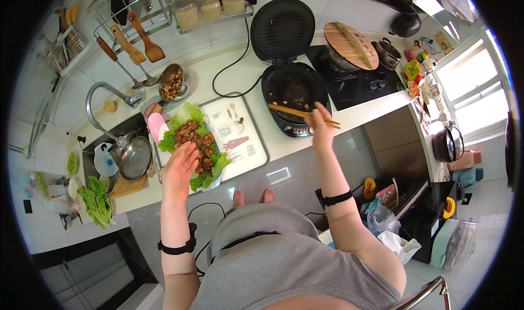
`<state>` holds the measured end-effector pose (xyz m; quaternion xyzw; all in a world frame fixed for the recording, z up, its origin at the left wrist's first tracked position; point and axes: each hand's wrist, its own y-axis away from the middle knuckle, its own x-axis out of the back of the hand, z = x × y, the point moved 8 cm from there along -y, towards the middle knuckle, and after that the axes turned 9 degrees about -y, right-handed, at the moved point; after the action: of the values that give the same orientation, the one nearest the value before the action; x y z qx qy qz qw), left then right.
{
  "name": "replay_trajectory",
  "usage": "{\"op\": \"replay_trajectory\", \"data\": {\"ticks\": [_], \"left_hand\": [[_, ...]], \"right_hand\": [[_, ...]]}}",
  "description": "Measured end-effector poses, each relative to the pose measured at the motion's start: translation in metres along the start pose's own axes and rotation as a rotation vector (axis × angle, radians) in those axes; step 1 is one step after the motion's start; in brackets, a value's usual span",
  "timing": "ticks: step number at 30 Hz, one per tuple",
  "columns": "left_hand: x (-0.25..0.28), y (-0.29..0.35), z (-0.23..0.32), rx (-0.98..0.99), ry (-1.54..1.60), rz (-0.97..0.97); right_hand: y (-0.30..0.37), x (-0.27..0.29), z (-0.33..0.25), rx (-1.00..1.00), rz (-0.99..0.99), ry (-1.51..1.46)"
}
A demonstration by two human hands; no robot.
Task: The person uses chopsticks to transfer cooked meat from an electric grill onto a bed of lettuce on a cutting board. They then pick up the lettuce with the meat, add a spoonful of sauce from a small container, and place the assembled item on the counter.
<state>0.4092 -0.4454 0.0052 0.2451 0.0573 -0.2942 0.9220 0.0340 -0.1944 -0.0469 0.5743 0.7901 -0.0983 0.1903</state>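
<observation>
My right hand [321,125] is closed round a pair of wooden chopsticks [289,111], their tips over the round black electric griddle [295,86]. A few small bits of food lie in its dark pan, and its ridged lid [283,28] stands raised behind. My left hand [180,167] has its fingers stretched out beside and partly over browned meat pieces [197,140]. The meat lies on lettuce leaves [220,163], which hide most of the dish under them. This dish rests on a white patterned board [240,140].
A skillet of browned food [173,86] sits behind the lettuce. To the left is a sink with a metal pan [135,158] and a tap [98,99]. Loose lettuce [97,201] lies near the counter edge. At right, a wood-lidded pot [349,45] stands on the black hob [355,86]. A black cord [221,80] crosses the counter.
</observation>
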Motion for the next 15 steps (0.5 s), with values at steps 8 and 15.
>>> {"op": "replay_trajectory", "data": {"ticks": [8,15], "left_hand": [[-0.029,-0.002,-0.011,0.043,-0.032,-0.072],[-0.036,-0.003,-0.015,0.059,-0.06,-0.053]], "right_hand": [[-0.052,0.103,-0.007,0.156,0.22,0.133],[-0.061,0.097,0.009,0.257,0.157,0.249]]}}
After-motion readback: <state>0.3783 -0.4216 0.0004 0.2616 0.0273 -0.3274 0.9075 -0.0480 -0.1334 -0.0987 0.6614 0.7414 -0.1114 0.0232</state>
